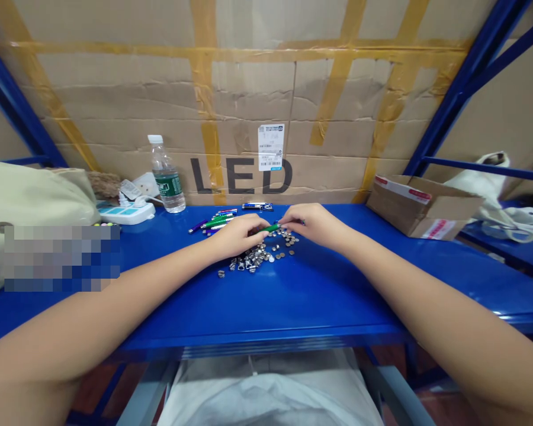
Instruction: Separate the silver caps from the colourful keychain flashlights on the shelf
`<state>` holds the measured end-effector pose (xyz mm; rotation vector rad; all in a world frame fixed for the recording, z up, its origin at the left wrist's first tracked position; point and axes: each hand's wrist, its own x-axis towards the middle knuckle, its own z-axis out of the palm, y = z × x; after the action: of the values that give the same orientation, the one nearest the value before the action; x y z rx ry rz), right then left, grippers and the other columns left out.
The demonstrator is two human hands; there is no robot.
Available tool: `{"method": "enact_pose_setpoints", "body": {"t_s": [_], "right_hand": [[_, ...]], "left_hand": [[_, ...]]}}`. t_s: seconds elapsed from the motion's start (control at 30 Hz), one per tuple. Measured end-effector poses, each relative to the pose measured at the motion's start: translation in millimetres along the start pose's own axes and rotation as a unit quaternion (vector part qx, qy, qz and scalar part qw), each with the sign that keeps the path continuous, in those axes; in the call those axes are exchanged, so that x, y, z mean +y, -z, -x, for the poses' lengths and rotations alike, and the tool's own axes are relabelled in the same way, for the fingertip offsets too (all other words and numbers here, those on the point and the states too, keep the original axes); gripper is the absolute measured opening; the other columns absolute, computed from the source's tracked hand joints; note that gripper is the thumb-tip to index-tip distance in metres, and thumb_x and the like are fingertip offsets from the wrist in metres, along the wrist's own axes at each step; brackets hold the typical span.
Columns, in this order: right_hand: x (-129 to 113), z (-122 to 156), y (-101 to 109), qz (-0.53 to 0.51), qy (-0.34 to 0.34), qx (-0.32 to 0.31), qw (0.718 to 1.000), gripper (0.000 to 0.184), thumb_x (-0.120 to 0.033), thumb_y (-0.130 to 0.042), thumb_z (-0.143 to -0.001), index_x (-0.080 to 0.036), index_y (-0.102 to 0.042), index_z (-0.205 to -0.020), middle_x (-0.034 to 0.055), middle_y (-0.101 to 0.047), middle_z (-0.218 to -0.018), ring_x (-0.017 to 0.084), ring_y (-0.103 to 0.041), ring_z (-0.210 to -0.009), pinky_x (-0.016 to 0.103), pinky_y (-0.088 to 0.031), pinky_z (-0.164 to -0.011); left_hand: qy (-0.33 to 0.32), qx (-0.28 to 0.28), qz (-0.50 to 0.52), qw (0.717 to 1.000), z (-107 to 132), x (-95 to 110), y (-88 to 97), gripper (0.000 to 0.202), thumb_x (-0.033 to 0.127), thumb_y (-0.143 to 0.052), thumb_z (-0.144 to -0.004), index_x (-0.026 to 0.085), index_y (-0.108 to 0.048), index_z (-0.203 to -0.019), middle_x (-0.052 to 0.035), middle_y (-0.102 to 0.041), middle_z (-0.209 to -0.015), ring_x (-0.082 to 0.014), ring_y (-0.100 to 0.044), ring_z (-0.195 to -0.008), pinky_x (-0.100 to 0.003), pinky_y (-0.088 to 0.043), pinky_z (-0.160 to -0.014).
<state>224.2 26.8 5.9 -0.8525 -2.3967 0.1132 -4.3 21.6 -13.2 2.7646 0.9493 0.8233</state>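
Observation:
My left hand (238, 234) and my right hand (311, 223) meet over the blue shelf top (293, 296), both pinched on a small green pen-like tube (271, 228) held between them. Just below the hands lies a pile of several small silvery metal caps and button cells (260, 254). More green, blue and purple pens (217, 221) lie behind my left hand, and a dark blue one (257, 206) lies near the cardboard wall.
A water bottle (167, 176) and a white power strip (127, 213) stand at the back left, beside a cream bag (31, 201). An open cardboard box (420, 204) sits at the right. A taped cardboard wall marked LED (244, 176) closes the back.

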Motion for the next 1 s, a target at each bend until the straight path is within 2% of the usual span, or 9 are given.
{"method": "enact_pose_setpoints", "body": {"t_s": [0.13, 0.27, 0.47, 0.57, 0.63, 0.7, 0.8, 0.9, 1.0], "right_hand": [[-5, 1, -2, 0.031, -0.028, -0.011, 0.999, 0.01, -0.017, -0.059, -0.083, -0.018, -0.068, -0.078, 0.0042, -0.071, -0.082, 0.016, -0.064, -0.078, 0.03, -0.047, -0.072], [-11, 3, -9, -0.08, -0.109, -0.016, 0.991, 0.009, -0.015, -0.058, -0.084, -0.019, -0.063, -0.077, 0.0019, -0.07, -0.072, 0.015, -0.065, -0.069, 0.03, -0.05, -0.068], [-17, 2, -11, -0.317, -0.224, -0.028, 0.921, 0.012, -0.023, -0.062, -0.085, -0.018, -0.059, -0.073, 0.0024, -0.069, -0.067, 0.011, -0.064, -0.063, 0.026, -0.052, -0.063], [-16, 2, -13, -0.383, -0.242, -0.056, 0.89, 0.014, -0.025, -0.061, -0.086, -0.017, -0.059, -0.075, 0.0034, -0.069, -0.071, 0.01, -0.063, -0.063, 0.025, -0.052, -0.063], [-14, 2, -15, -0.394, -0.246, -0.061, 0.884, 0.017, -0.029, -0.057, -0.088, -0.017, -0.056, -0.076, 0.0035, -0.067, -0.071, 0.011, -0.063, -0.062, 0.026, -0.051, -0.062], [-13, 1, -15, -0.326, -0.222, -0.048, 0.918, 0.019, -0.031, -0.052, -0.091, -0.018, -0.053, -0.076, 0.0025, -0.065, -0.068, 0.012, -0.061, -0.061, 0.027, -0.049, -0.061], [-13, -1, -11, -0.115, -0.115, -0.026, 0.986, 0.018, -0.03, -0.051, -0.091, -0.019, -0.053, -0.078, 0.0029, -0.063, -0.072, 0.014, -0.059, -0.066, 0.028, -0.044, -0.065], [-14, -2, -6, 0.057, -0.036, -0.023, 0.997, 0.018, -0.031, -0.053, -0.09, -0.019, -0.053, -0.077, 0.0052, -0.062, -0.08, 0.017, -0.057, -0.075, 0.028, -0.039, -0.068], [-16, -2, -8, 0.137, -0.034, -0.012, 0.99, 0.026, -0.034, -0.047, -0.093, -0.02, -0.047, -0.072, 0.0045, -0.057, -0.074, 0.016, -0.051, -0.07, 0.028, -0.034, -0.063]], "left_hand": [[-0.024, 0.014, -0.015, 1.0, 0, -2, -1.0, 0.021, 0.027, -0.049, -0.093, 0.017, -0.065, -0.103, -0.0064, -0.069, -0.099, -0.0188, -0.062, -0.094, -0.034, -0.048, -0.085], [-0.057, 0.038, -0.065, 0.996, 3, -2, -3.0, 0.023, 0.027, -0.047, -0.095, 0.016, -0.065, -0.105, -0.0085, -0.068, -0.1, -0.0191, -0.062, -0.092, -0.033, -0.049, -0.082], [-0.126, 0.087, -0.225, 0.962, 6, -4, 2.3, 0.026, 0.027, -0.042, -0.098, 0.017, -0.064, -0.107, -0.0106, -0.069, -0.1, -0.0201, -0.063, -0.091, -0.033, -0.044, -0.076], [-0.144, 0.079, -0.23, 0.959, 4, -6, 9.0, 0.024, 0.025, -0.042, -0.098, 0.02, -0.064, -0.106, -0.0095, -0.069, -0.102, -0.0191, -0.063, -0.09, -0.034, -0.043, -0.077], [-0.134, 0.08, -0.198, 0.968, 2, -6, 12.0, 0.023, 0.025, -0.044, -0.097, 0.019, -0.065, -0.105, -0.0092, -0.069, -0.1, -0.0188, -0.063, -0.09, -0.033, -0.044, -0.078], [-0.108, 0.079, -0.136, 0.982, -1, -6, 12.5, 0.021, 0.026, -0.048, -0.095, 0.018, -0.065, -0.104, -0.0085, -0.068, -0.098, -0.0181, -0.062, -0.092, -0.032, -0.047, -0.079], [-0.046, 0.059, -0.013, 0.997, -3, -6, 9.4, 0.017, 0.027, -0.055, -0.091, 0.019, -0.067, -0.101, -0.0056, -0.069, -0.096, -0.0165, -0.063, -0.091, -0.031, -0.049, -0.082], [0.038, 0.027, 0.114, 0.992, -4, -7, 5.4, 0.019, 0.03, -0.058, -0.088, 0.019, -0.068, -0.101, -0.0039, -0.071, -0.095, -0.0161, -0.065, -0.088, -0.032, -0.051, -0.082], [0.087, 0.008, 0.196, 0.977, -4, -5, 3.6, 0.023, 0.033, -0.06, -0.086, 0.018, -0.068, -0.102, -0.0049, -0.072, -0.097, -0.0167, -0.066, -0.088, -0.033, -0.052, -0.081]]}}
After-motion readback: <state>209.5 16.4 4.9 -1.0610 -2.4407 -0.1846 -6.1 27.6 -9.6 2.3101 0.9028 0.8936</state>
